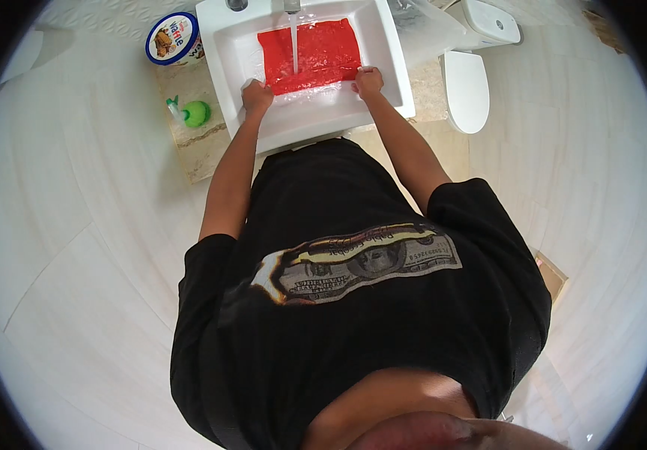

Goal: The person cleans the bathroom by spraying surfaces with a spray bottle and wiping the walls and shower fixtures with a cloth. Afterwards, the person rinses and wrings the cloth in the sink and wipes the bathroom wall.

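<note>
A wet red cloth point(323, 51) lies spread out in the white sink point(293, 127), its near edge folded or bunched. Water runs from the faucet point(291, 6) onto its middle. My left hand point(257, 97) is closed at the cloth's near left corner, gripping it. At the near right corner my right hand point(368, 81) pinches the cloth, fingers curled. Both hands are inside the basin, and the cloth stretches between them.
Left of the sink, a round waffle tub point(171, 41) and a green pump bottle point(193, 113) stand on the stone counter point(197, 154). To the right are a toilet point(466, 90) and clear plastic sheeting point(425, 30).
</note>
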Motion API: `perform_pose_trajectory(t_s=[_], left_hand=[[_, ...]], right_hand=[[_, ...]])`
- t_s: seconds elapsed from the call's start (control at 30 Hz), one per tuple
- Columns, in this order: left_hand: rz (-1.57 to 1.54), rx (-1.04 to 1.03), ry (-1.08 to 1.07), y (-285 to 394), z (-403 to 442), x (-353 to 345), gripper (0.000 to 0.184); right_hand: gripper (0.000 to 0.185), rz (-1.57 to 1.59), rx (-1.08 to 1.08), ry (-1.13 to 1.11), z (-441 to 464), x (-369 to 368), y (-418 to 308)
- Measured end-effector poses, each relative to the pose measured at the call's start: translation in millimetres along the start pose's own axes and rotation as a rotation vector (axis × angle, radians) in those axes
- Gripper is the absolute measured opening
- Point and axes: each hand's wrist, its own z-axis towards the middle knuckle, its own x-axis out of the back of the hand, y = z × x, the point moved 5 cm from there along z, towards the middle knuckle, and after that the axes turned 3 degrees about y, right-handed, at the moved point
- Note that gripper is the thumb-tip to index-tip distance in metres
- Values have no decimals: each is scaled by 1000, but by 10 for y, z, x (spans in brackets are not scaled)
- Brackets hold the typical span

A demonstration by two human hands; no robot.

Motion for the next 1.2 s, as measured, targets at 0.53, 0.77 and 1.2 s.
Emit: perform_pose_trajectory(t_s=[0.53, 0.77, 1.2], left_hand=[[74, 271, -150, 10, 2, -221, 33], [-279, 682, -109, -1, -115, -270, 19], [-625, 620, -125, -18, -182, -239, 12]], right_hand=[[15, 241, -92, 70, 96, -19, 223], [17, 395, -161, -37, 375, -110, 574], [16, 519, -424, -238, 285, -111, 591]])
